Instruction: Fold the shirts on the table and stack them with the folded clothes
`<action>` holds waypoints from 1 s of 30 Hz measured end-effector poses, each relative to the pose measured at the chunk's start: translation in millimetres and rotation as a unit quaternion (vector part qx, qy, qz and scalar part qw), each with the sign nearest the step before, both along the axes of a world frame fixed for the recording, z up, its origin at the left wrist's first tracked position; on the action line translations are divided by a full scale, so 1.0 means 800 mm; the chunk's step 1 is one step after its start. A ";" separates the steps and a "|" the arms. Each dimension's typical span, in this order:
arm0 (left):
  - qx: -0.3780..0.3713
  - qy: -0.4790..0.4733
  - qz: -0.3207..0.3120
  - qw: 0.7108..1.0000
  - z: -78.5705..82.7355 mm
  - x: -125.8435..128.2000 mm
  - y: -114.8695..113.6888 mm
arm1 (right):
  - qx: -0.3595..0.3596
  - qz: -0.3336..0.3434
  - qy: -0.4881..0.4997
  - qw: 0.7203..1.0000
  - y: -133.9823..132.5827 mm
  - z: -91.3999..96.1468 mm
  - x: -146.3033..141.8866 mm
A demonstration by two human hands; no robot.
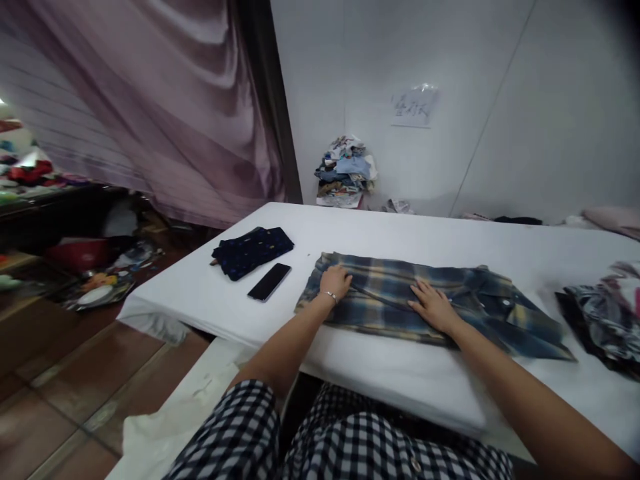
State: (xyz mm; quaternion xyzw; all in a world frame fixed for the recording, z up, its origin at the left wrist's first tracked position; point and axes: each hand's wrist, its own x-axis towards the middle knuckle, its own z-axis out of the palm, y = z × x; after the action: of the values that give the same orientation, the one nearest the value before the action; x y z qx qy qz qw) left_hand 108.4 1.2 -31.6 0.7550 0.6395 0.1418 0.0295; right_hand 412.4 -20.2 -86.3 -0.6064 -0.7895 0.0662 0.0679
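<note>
A blue, grey and yellow plaid shirt [387, 293] lies folded lengthwise on the white-covered table, its collar end to the right. My left hand [336, 283] rests on the shirt near its left end, palm down, a bracelet on the wrist; the fingers lie on the cloth, their tips only partly clear. Farther right, my right hand [434, 305] lies flat on the middle of the shirt with its fingers apart. Neither hand visibly grips the cloth. Left of the shirt are a black phone [269, 283] and a folded dark navy garment [254, 251].
The white tabletop [320, 227] reaches a wall behind. At the right edge sits a pile of patterned clothes [607, 317]. Behind the table stands a tall stack of folded clothes [346, 170]. A mauve curtain [200, 100] hangs at left, above clutter on the tiled floor [75, 373].
</note>
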 end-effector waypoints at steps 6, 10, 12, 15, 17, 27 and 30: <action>-0.090 -0.064 0.241 0.964 0.009 -0.059 0.044 | 0.108 -0.018 0.020 0.994 0.018 0.033 -0.024; -0.133 -0.084 0.262 0.952 0.000 -0.065 0.057 | 0.065 -0.011 -0.031 0.997 0.022 0.010 -0.051; -0.147 -0.085 0.248 0.954 -0.005 -0.059 0.061 | 0.045 -0.017 -0.040 0.998 0.021 -0.002 -0.059; -0.162 -0.081 0.215 0.960 -0.008 -0.047 0.065 | 0.020 -0.014 -0.017 1.000 0.019 0.002 -0.063; -0.147 -0.071 0.194 0.967 -0.007 -0.044 0.069 | -0.025 -0.001 0.026 0.999 0.021 0.019 -0.055; -0.121 -0.022 0.215 0.969 -0.007 -0.072 0.078 | -0.044 -0.159 0.008 0.986 0.039 0.046 0.058; -0.122 -0.018 0.225 0.967 -0.015 -0.072 0.078 | -0.078 -0.166 0.000 0.983 0.043 0.033 0.071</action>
State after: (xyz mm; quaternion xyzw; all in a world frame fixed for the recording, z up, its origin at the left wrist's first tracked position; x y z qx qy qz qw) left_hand 51.2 63.2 -43.8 0.5799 0.8046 0.0793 0.1005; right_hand 469.1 13.9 -59.8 -0.7324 -0.6703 0.1155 0.0303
